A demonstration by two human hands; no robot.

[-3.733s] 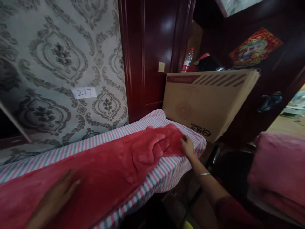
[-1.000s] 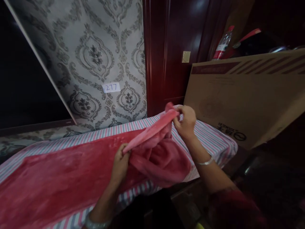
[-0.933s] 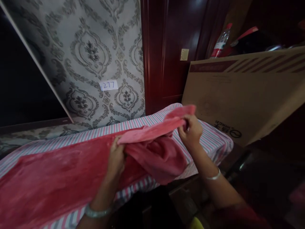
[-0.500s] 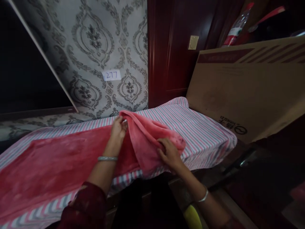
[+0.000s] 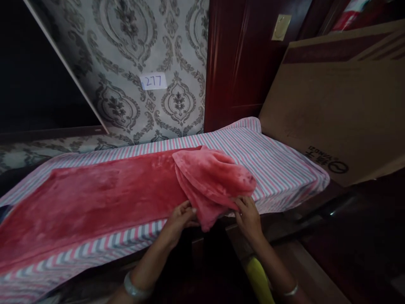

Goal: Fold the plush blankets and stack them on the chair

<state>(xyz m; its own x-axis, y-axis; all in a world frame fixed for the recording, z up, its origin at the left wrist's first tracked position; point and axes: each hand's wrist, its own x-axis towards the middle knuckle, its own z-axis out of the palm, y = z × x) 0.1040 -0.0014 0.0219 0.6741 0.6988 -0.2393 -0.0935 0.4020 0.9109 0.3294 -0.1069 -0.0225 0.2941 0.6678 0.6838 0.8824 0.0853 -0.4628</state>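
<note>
A red plush blanket [image 5: 126,190] lies lengthwise over a striped cloth, with its right end folded back in a loose, bunched flap [image 5: 218,173]. My left hand [image 5: 180,221] is at the front edge of the flap, fingers closed on the blanket beside its hanging corner; the fingertips are partly hidden. Farther right, my right hand [image 5: 248,215] pinches the flap's front edge between thumb and fingers. The blanket's corner droops between my two hands.
The striped cloth [image 5: 278,169] covers a long, low surface along the patterned wall [image 5: 126,105]. A large cardboard box [image 5: 335,109] leans at the right. A dark screen [image 5: 47,76] stands at the left. Something yellow-green [image 5: 259,280] is below my right forearm.
My left hand has left the flap's far corner and come down to its front edge. The flap's raised part has dropped flatter. My right hand has shifted right and toward me.
</note>
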